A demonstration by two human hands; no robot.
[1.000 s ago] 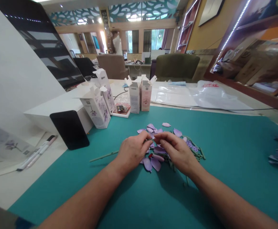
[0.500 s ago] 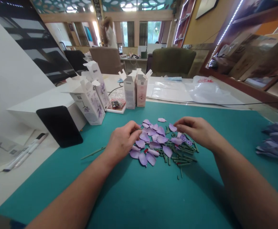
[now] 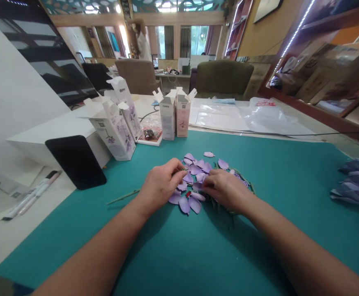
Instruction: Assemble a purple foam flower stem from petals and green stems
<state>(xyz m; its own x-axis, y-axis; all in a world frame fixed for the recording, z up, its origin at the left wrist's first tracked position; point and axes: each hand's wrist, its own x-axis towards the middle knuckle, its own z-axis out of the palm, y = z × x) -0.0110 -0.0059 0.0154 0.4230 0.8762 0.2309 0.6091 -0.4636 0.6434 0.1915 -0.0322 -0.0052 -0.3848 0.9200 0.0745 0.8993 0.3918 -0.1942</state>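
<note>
My left hand (image 3: 162,185) is closed in a pinch round a thin green stem (image 3: 122,197). The stem's long end sticks out to the left past the wrist, and a bit of green shows at the fingertips. Purple petals (image 3: 194,169) lie loose in a heap just right of that hand. My right hand (image 3: 225,187) reaches down over the heap, its fingers drawn together at the petals; whatever is between them is hidden. Green stem pieces (image 3: 251,187) and a purple lattice part (image 3: 242,179) show only partly behind the right hand. A small red piece (image 3: 188,194) lies among the petals.
Everything lies on a green mat (image 3: 179,255). Open flower-print boxes (image 3: 118,137) and a pink box (image 3: 182,117) stand behind. A black tablet-like panel (image 3: 76,162) leans at left near pens (image 3: 33,193). Purple flowers (image 3: 355,181) lie at far right. A person (image 3: 143,43) stands in the background.
My right hand has moved left and nearer, from beside a petal at the heap's right onto its middle, leaving that petal lying there. My left hand stays nearly in place with the stem.
</note>
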